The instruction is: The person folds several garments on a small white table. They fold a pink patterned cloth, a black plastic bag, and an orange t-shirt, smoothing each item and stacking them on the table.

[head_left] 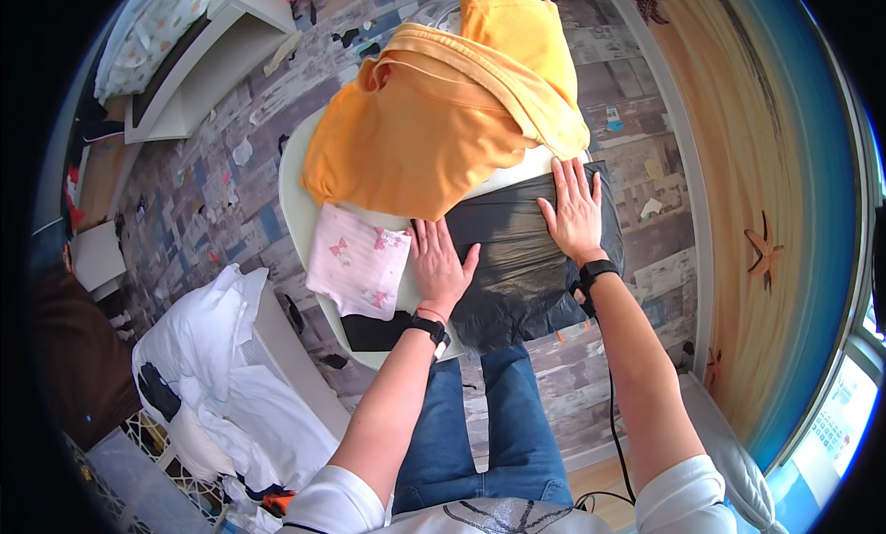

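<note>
A black plastic bag (512, 257) lies spread over the right front of a small white table (294, 181). My left hand (440, 267) rests palm down on the bag's left edge, fingers pointing away from me. Flat on the bag's upper right part is my right hand (576, 212), its fingers spread and the tips near an orange garment (422, 132). That garment is heaped across the far side of the table and hangs past its edge. Left of my left hand lies a folded pink cloth (360, 260) printed with bows. A flat black item (377, 332) shows partly beneath it.
White fabric (214, 388) covers a pale unit at lower left. At upper left stands a white shelf unit (208, 70). Scraps and small dark pieces litter the patterned floor (228, 174). A black cable (616, 423) runs down from my right wrist. A wall (734, 153) borders the right.
</note>
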{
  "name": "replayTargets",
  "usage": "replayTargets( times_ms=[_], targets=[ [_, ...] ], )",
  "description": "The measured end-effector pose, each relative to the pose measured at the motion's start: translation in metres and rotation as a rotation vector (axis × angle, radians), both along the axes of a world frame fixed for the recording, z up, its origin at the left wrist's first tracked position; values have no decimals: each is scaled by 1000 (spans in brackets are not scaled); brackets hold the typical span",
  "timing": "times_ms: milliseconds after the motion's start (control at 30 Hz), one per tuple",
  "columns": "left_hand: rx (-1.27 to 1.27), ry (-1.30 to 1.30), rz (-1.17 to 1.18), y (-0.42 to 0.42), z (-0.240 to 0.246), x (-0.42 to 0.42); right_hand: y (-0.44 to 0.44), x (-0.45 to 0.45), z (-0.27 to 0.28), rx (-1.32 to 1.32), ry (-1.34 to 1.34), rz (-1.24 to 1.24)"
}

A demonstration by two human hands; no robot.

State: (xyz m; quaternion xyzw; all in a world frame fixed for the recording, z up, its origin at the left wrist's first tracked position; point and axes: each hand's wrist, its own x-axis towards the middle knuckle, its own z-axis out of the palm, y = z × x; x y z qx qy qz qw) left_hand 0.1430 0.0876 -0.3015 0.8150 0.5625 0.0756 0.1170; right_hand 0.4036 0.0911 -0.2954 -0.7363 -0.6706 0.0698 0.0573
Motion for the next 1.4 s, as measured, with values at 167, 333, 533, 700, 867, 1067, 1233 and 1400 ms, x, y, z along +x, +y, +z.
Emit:
replayTargets(
  times_ms=[167, 333, 533, 700, 867, 1067, 1233, 1400],
  targets=[
    [38, 31, -8, 0, 1, -4, 4, 20, -2, -46, -23, -15],
    [55, 39, -11, 1, 4, 2, -12, 94, -26, 7, 244, -370],
    [54, 50, -3, -1, 3, -4, -113, 119, -44, -12, 1137, -833],
    [50, 23, -17, 2, 4, 14, -229, 89, -59, 6, 1755, -1036],
    [98, 54, -7, 0, -1, 1, -238, 7, -18, 40, 2060, -1411],
    [99, 64, -9, -1, 0, 1, -217, -43, 16, 110, 1922, -1601],
    [111, 74, -23, 0, 2, 2, -214, -69, 12, 32, 1655, -1567],
    [148, -86, 50, 4, 6, 9, -214, -77, 8, 226, 1604, -1550]
  ],
)
